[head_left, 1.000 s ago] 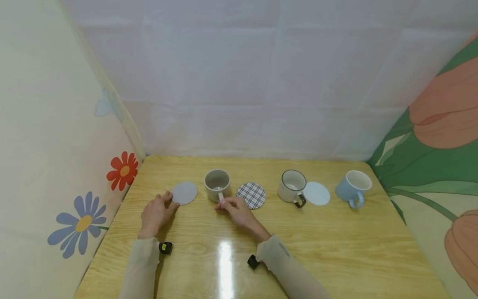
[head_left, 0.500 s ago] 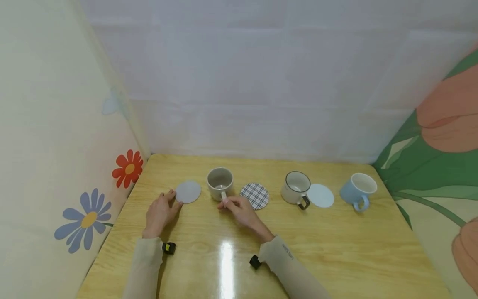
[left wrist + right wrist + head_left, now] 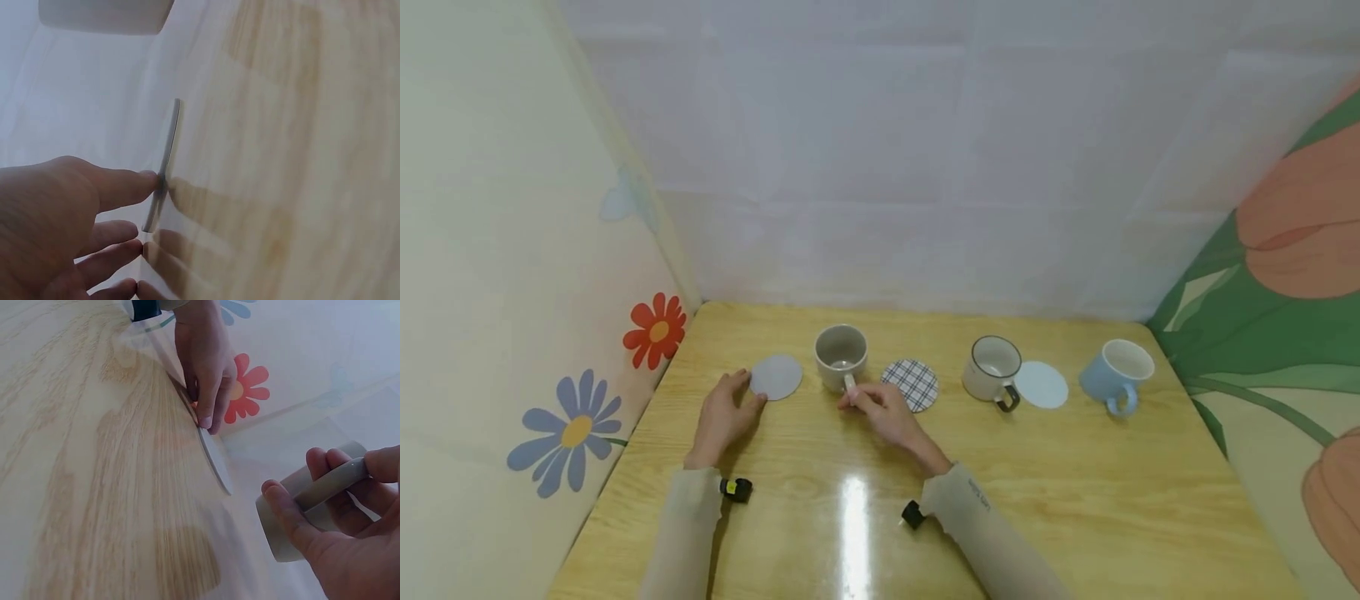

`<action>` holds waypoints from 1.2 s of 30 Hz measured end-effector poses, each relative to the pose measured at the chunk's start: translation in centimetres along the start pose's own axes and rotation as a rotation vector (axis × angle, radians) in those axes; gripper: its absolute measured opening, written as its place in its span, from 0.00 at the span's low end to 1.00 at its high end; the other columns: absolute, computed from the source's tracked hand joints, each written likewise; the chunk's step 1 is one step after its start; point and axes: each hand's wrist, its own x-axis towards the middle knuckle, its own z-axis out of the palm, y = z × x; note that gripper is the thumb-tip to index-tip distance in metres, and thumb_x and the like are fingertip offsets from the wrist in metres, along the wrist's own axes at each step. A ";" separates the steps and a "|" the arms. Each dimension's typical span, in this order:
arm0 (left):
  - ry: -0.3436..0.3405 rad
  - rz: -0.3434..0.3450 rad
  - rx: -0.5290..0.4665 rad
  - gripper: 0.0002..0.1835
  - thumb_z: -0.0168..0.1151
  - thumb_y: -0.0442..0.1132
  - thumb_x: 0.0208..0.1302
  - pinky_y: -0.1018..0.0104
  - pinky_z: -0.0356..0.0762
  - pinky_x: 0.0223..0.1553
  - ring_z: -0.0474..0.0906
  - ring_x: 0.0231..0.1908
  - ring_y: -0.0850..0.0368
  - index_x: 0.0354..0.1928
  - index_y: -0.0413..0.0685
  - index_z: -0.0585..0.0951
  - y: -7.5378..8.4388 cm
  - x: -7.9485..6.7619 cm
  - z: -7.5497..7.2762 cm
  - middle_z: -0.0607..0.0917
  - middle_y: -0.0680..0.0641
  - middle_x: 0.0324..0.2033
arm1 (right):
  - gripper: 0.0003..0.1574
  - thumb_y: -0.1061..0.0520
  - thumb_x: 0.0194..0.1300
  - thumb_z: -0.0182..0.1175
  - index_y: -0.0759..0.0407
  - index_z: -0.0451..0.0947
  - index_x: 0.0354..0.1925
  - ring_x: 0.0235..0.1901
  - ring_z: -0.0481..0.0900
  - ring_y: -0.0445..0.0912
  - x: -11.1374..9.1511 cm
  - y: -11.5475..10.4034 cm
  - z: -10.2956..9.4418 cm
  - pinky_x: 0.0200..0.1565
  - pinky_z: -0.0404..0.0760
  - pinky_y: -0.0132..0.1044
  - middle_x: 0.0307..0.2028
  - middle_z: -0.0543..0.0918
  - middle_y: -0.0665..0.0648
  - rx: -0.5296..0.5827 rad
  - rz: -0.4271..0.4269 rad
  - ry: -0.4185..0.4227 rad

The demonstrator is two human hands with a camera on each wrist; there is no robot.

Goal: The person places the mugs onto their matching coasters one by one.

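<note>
My right hand (image 3: pixel 887 414) pinches the handle of a grey mug (image 3: pixel 840 354) between thumb and fingers. In the right wrist view, this mug's shadow on the table falls apart from its base. At the left, a round grey coaster (image 3: pixel 777 377) lies flat on the wooden table. My left hand (image 3: pixel 722 417) touches its near-left rim with the thumb and index fingertips, the fingers loosely extended. In the left wrist view, the coaster (image 3: pixel 169 147) shows edge-on under the thumb tip. A checked round coaster (image 3: pixel 912 385) lies just right of the held mug.
Farther right stand a white mug (image 3: pixel 992 371) with a dark rim and handle, a pale blue round coaster (image 3: pixel 1043 385) beside it, and a blue mug (image 3: pixel 1108 377). A white sheet (image 3: pixel 887 167) hangs behind the table (image 3: pixel 1037 500); flowered cloths flank both sides.
The head view has shifted slightly. Both hands keep about the same places, left at the grey coaster's rim, right on the grey mug's handle.
</note>
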 end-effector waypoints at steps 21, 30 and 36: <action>-0.038 -0.032 0.108 0.34 0.63 0.45 0.79 0.30 0.50 0.80 0.50 0.81 0.27 0.78 0.35 0.68 0.6 0.1 -0.3 0.63 0.36 0.80 | 0.19 0.63 0.83 0.51 0.78 0.84 0.46 0.53 0.89 0.66 0.5 0.0 0.6 0.58 0.89 0.47 0.50 0.87 0.77 0.049 -0.033 -0.030; -0.043 -0.034 0.097 0.34 0.64 0.45 0.78 0.31 0.49 0.80 0.50 0.81 0.27 0.77 0.36 0.69 0.7 0.4 -0.2 0.63 0.36 0.80 | 0.21 0.61 0.84 0.50 0.77 0.84 0.47 0.53 0.90 0.63 0.8 -0.2 0.8 0.58 0.89 0.42 0.50 0.88 0.76 0.020 -0.038 -0.043; -0.043 -0.033 0.101 0.34 0.64 0.46 0.78 0.30 0.50 0.80 0.50 0.81 0.26 0.77 0.35 0.69 0.2 0.4 -0.3 0.63 0.35 0.80 | 0.21 0.61 0.84 0.50 0.77 0.84 0.47 0.53 0.89 0.64 1.3 -0.1 1.4 0.58 0.88 0.39 0.50 0.88 0.75 0.041 -0.035 -0.054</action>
